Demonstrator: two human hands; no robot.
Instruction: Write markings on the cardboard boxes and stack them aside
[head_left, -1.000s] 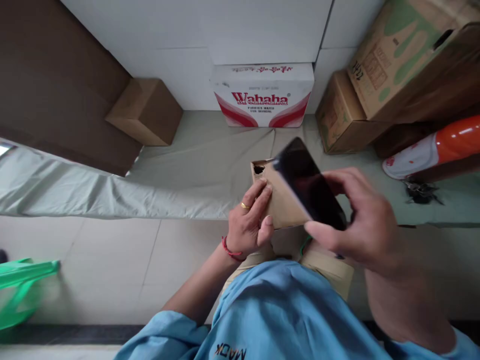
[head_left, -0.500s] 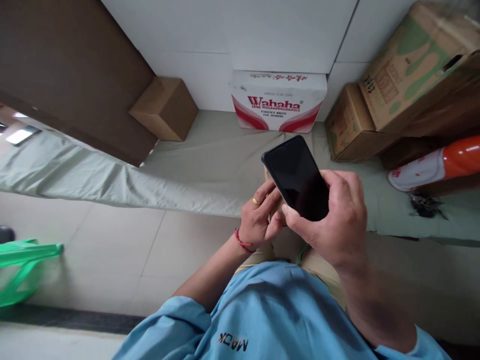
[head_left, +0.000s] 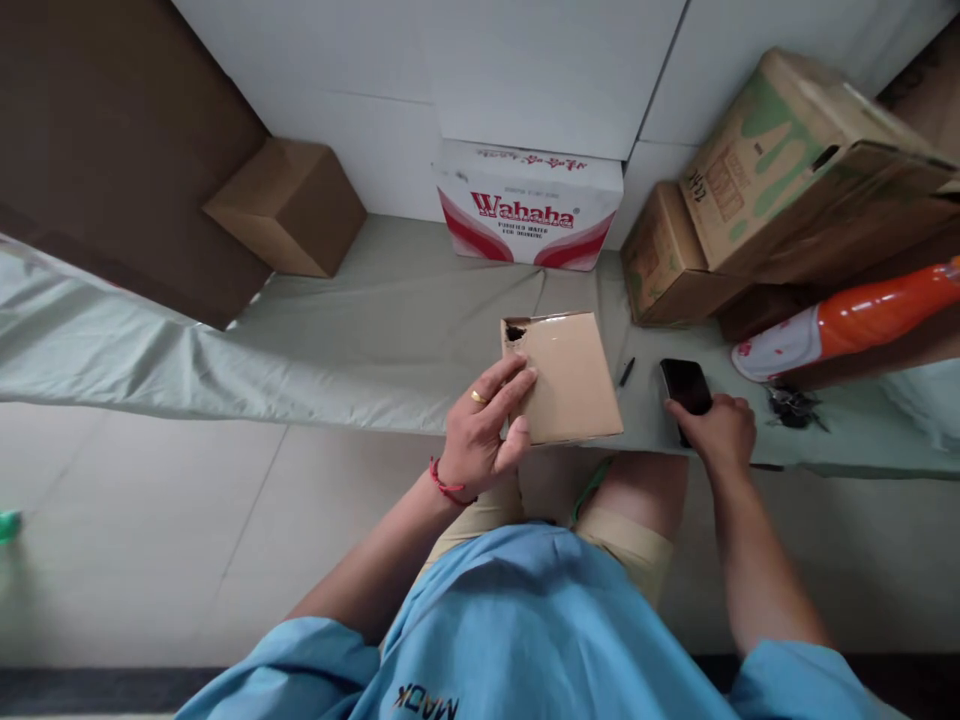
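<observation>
A small flat cardboard box (head_left: 571, 385) with a torn hole at its far left corner sits at the near edge of the cloth-covered surface. My left hand (head_left: 484, 425) holds it at its left side. Two fingers press on the top and the thumb is at the near left; the other fingers are hidden. To the right, my right hand (head_left: 720, 430) is closed around the lower part of a black smartphone (head_left: 686, 385), low over the cloth by the edge. Between box and phone lies a dark pen (head_left: 627, 372).
At the back stands a white and red Wahaba carton (head_left: 529, 215). A brown box (head_left: 292, 210) is at the left. Stacked cartons (head_left: 765, 170), an orange and white bottle (head_left: 847, 325) and a dark bundle, possibly keys (head_left: 796, 405), are at the right.
My right hand has carried the smartphone from above the box down and right to the cloth. The box top and pen now show. My left hand keeps its pose at the box.
</observation>
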